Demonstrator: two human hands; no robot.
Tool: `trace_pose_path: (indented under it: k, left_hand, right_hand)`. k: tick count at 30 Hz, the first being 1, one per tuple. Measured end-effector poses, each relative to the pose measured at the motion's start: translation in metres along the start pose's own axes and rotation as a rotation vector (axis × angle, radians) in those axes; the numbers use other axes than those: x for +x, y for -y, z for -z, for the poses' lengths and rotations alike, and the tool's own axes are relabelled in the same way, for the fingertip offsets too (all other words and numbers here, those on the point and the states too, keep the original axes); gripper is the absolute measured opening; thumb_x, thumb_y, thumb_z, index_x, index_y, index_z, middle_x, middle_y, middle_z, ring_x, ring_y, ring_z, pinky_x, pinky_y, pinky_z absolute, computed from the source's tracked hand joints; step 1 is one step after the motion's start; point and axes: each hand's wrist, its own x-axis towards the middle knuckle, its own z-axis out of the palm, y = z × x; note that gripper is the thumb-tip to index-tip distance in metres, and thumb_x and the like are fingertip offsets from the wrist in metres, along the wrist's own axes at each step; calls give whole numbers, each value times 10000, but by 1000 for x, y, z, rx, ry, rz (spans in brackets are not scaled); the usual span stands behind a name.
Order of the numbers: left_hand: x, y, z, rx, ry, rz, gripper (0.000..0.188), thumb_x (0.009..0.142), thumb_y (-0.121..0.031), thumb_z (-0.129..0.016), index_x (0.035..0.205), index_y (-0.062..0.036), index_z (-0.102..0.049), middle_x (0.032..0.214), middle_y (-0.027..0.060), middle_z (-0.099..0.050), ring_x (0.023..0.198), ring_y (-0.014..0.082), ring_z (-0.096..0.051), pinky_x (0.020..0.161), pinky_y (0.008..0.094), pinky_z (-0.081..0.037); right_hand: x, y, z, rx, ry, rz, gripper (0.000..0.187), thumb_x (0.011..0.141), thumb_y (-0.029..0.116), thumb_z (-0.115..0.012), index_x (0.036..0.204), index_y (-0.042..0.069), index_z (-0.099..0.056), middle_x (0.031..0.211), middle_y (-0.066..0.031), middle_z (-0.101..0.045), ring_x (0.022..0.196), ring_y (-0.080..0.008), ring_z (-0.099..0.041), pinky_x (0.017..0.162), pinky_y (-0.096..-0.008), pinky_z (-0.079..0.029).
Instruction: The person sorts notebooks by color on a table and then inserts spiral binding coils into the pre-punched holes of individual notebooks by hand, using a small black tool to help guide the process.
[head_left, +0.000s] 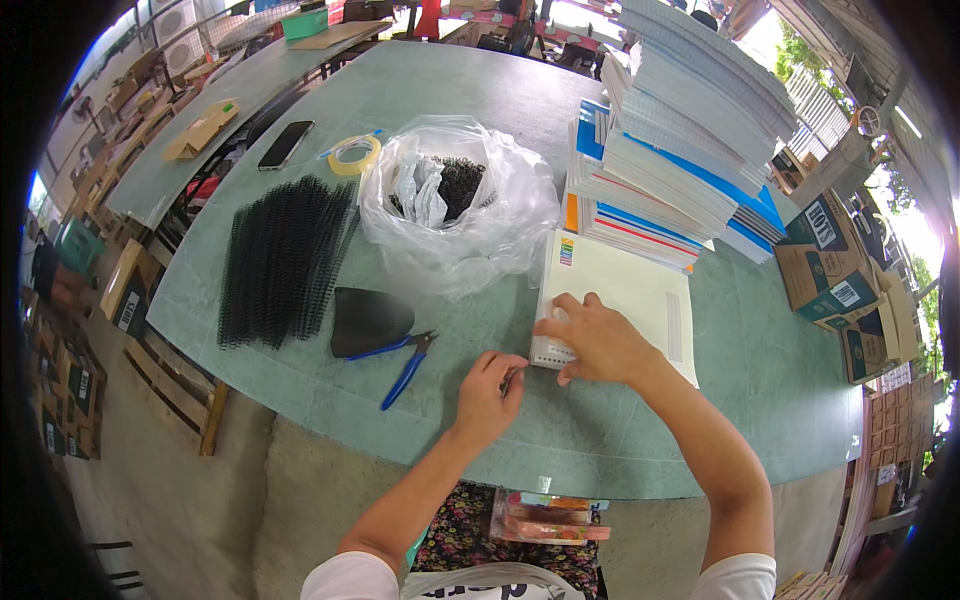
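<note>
A cream-covered notebook (628, 290), apparently on a small stack, lies near the table's front, its punched holes along the near left edge. My right hand (600, 342) arches over its near left corner, fingers apart and fingertips on the cover. Just left of that corner, my left hand (488, 393) is closed, thumb and fingers pinched together; a small dark bit shows between them, too small to name. Blue-handled cutting pliers (405, 372) lie left of my left hand, beside a black pouch-like piece (370, 320). Further left is a pile of black spiral binding coils (285, 262).
A clear plastic bag (460, 250) with black coils inside stands mid-table. Behind it lie a tape roll (353, 156) and a phone (286, 145). A tall stack of notebooks (690, 120) rises at the far right. Cardboard boxes (825, 260) stand beyond the table's right edge.
</note>
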Motion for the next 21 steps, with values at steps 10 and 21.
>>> trace_pose_path:
  k: [10,21]
  left_hand:
    - [0,7,0,-9,14,59,119,775,2,-597,891,-14,-617,801,92,-568,676,168,-591,602,264,-471]
    - [8,10,-26,-52,-43,84,225,767,-106,-699,934,-10,-584,813,48,-595,684,115,-560,612,243,-449]
  right_hand:
    - [2,0,-13,-71,-68,32,531,583,212,-780,1070,246,-573,1127,-95,-468,916,-346,-501,709,-409,-513]
    - [5,-6,-7,-12,-45,79,441,579,218,-781,975,258,-590,1192,-56,-445,934,-355,-499,690,-418,-514]
